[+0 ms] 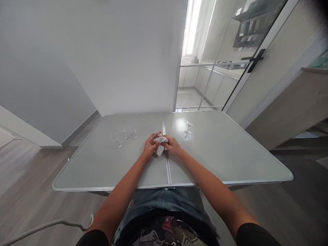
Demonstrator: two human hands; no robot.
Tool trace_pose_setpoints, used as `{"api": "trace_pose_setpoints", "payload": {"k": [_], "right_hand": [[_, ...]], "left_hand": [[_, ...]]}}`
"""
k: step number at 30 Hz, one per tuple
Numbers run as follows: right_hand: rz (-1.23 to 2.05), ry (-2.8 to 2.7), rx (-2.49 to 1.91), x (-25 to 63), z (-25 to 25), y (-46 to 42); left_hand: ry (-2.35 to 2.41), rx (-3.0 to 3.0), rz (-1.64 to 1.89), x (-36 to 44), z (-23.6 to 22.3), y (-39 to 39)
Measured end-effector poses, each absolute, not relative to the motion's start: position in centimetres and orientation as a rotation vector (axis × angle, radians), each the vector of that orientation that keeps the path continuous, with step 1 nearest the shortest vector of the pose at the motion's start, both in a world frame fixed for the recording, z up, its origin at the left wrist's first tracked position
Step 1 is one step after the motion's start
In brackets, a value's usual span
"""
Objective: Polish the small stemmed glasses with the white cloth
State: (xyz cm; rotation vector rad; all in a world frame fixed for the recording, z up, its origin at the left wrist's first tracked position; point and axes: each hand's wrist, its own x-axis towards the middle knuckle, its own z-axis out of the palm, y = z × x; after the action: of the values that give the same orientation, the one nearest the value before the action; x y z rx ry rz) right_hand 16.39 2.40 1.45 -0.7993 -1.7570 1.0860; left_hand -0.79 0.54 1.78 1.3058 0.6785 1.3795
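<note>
Over the middle of the table, close to its seam, my two hands meet. My left hand (150, 145) is closed around a small clear glass (157, 136). My right hand (173, 146) grips a white cloth (160, 149) and presses it against the glass; part of the cloth hangs below the fingers. The fingers and cloth hide much of the glass. To the right, a clear stemmed glass (189, 127) stands upright, apart from my hands. Several more clear glasses (123, 134) are grouped on the left half of the table, hard to separate by eye.
The pale folding table (215, 160) has a metal rim and a seam down its middle. A white wall (128, 68) rises behind it. At the right is a glass door with a black handle (256, 60). A pale cable (61, 222) shows at lower left.
</note>
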Motion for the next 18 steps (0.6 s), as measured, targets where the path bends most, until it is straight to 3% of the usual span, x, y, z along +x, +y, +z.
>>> {"api": "trace_pose_setpoints", "payload": {"k": [11, 18], "right_hand": [[1.011, -1.891, -0.804, 17.17, 2.32, 2.43], [1.039, -1.760, -0.837, 16.73, 2.06, 2.47]], "left_hand": [[0.755, 1.254, 1.517, -1.36, 1.60, 0.84], [0.649, 1.112, 1.416, -1.09, 1.30, 1.08]]}}
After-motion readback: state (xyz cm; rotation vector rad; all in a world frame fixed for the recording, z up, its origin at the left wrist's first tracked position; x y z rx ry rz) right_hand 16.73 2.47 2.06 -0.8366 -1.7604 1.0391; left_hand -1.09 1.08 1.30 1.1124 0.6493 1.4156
